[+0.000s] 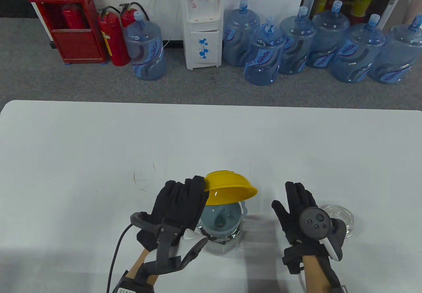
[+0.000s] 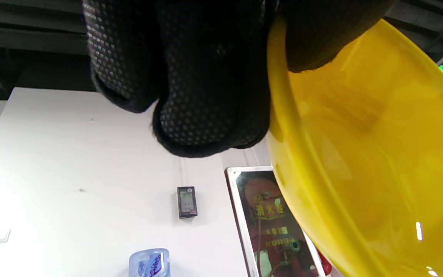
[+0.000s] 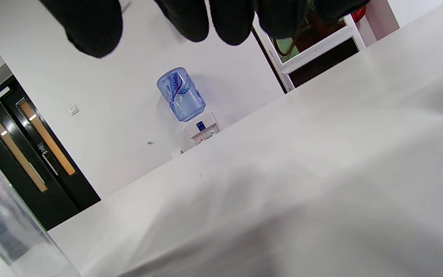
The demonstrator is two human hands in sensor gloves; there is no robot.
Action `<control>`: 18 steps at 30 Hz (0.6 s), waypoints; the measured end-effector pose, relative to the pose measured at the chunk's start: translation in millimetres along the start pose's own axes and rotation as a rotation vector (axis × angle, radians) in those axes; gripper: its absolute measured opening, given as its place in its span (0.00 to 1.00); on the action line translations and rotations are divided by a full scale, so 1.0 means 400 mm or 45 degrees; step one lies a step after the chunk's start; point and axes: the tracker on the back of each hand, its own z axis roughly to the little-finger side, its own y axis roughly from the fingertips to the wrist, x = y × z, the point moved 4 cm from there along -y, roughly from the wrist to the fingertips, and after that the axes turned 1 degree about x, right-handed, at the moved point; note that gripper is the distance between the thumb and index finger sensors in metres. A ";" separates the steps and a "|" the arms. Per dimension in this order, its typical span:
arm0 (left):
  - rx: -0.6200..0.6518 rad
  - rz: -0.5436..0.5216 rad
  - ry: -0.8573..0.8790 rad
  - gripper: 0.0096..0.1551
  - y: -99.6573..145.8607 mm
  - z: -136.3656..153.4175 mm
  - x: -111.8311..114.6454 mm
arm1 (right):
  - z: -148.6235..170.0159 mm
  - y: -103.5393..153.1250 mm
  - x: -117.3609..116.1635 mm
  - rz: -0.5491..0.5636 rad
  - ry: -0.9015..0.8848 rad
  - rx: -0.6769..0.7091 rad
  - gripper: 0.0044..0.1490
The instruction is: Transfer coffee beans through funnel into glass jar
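Yellow plastic bowl (image 1: 230, 187), tipped steeply over the funnel (image 1: 221, 222), which sits in the mouth of the glass jar (image 1: 224, 242) near the middle of the tabletop's (image 1: 82, 147) near edge. The left hand (image 1: 179, 207) grips the bowl at its rim; in the left wrist view the fingers (image 2: 202, 96) lie on the outside and the thumb (image 2: 321, 34) hooks over the rim into the bowl. That view shows no beans on the visible part of the inner wall. A few dark coffee beans (image 1: 220, 222) lie low in the funnel by its neck. The right hand (image 1: 301, 213) hovers just right of the jar, fingers spread and holding nothing; in the right wrist view its fingertips (image 3: 229, 19) hang clear above the tabletop. A glass lid (image 1: 339, 215) lies beyond that hand, toward the right edge.

Risks, as judged from this arrangement:
- Nothing steadies the jar or funnel. A knock from the bowl's lower rim could tilt the funnel or shift the jar, spilling beans onto the tabletop.
- Beans may bridge at the funnel neck and stop flowing; whether they are jammed now cannot be told.
- The bowl is held at one edge only, so a loose grip could let it swing or drop onto the funnel.
- The right hand, if it moves back, could strike the lid.
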 end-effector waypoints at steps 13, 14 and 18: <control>-0.676 0.239 0.248 0.19 0.047 0.309 0.068 | -0.002 0.000 -0.003 -0.012 0.000 0.006 0.49; -0.714 0.261 0.248 0.19 0.058 0.331 0.076 | -0.001 0.000 -0.003 -0.015 0.001 0.005 0.49; -0.889 0.352 0.240 0.20 0.117 0.437 0.117 | -0.002 0.000 -0.004 -0.020 0.002 -0.001 0.49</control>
